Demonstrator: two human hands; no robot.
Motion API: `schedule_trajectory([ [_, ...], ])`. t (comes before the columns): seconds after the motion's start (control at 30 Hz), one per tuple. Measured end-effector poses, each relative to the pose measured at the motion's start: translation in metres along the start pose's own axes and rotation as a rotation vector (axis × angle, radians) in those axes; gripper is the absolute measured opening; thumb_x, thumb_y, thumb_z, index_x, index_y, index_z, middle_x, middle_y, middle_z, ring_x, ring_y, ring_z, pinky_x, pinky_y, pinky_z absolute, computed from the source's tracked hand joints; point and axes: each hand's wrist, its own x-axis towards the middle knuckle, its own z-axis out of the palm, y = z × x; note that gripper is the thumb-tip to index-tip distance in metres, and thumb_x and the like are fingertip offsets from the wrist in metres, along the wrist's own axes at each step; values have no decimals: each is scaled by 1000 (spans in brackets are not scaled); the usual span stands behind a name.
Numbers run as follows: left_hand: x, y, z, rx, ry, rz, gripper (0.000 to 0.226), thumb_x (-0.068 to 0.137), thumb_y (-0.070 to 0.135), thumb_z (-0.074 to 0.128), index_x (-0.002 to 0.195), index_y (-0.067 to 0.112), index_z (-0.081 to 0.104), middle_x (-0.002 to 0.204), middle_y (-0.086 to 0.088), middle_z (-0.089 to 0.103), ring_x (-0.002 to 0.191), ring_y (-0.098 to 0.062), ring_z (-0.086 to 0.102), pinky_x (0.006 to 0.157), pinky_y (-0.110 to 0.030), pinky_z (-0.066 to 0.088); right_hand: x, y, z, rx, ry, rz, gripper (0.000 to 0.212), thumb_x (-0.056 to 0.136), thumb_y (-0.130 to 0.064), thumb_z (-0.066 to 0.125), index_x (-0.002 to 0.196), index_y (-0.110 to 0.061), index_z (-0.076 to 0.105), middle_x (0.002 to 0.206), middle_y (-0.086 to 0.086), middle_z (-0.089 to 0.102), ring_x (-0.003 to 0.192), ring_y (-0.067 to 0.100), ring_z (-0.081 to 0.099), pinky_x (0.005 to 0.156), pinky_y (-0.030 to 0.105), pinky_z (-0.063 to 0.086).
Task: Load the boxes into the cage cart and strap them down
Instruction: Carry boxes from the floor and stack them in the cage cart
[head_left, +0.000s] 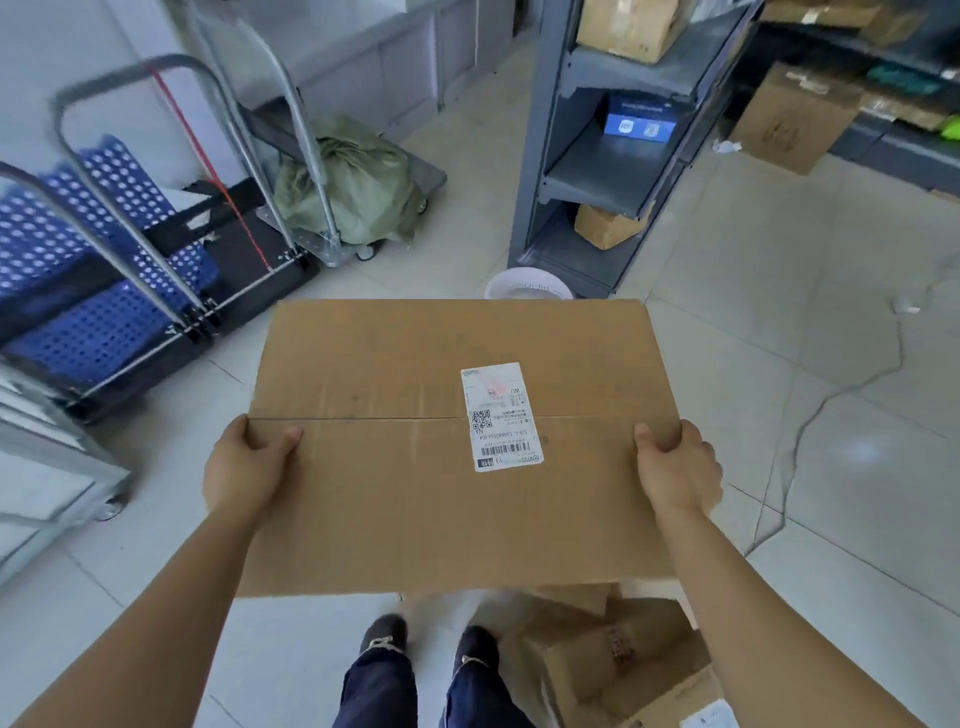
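Observation:
I hold a large brown cardboard box (405, 467) level in front of me, above the floor. A white shipping label sits on its top near the middle seam. My left hand (244, 467) grips the box's left edge, thumb on top. My right hand (675, 470) grips the right edge the same way. The cart (130, 218) with blue perforated panels, metal tube handles and a black strap stands at the left, apart from the box. More cardboard boxes (613, 654) lie on the floor by my right foot.
A second trolley carrying a green sack (353, 182) stands behind the cart. A grey metal shelf unit (597, 156) with boxes rises ahead, a white basket (527, 286) at its foot. A thin cable (810, 415) runs across the tiles at right. A wheeled metal frame (57, 457) sits far left.

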Motion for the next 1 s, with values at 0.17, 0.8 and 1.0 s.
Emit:
schedule_trajectory([
  [0.17, 6, -11, -70, -102, 153, -84, 61, 84, 40, 70, 133, 9, 49, 125, -15, 60, 112, -36, 56, 93, -47, 45, -23, -76, -1, 31, -29, -176, 63, 93, -53, 49, 142, -15, 41, 134, 15, 50, 124, 39, 44, 100, 50, 39],
  [0.8, 37, -178, -398, -256, 646, -228, 62, 85, 44, 67, 135, 11, 49, 130, -13, 59, 120, -35, 53, 92, -45, 43, -287, -385, 87, 138, -146, -724, 66, 90, -52, 55, 143, -15, 44, 138, 14, 52, 129, 37, 43, 105, 52, 39],
  [1.0, 41, -233, -489, -287, 765, -270, 62, 85, 43, 67, 136, 12, 49, 130, -12, 59, 119, -35, 54, 92, -43, 43, -381, -455, 129, 171, -175, -850, 62, 85, -58, 55, 132, -17, 53, 127, 12, 59, 119, 38, 52, 98, 52, 45],
])
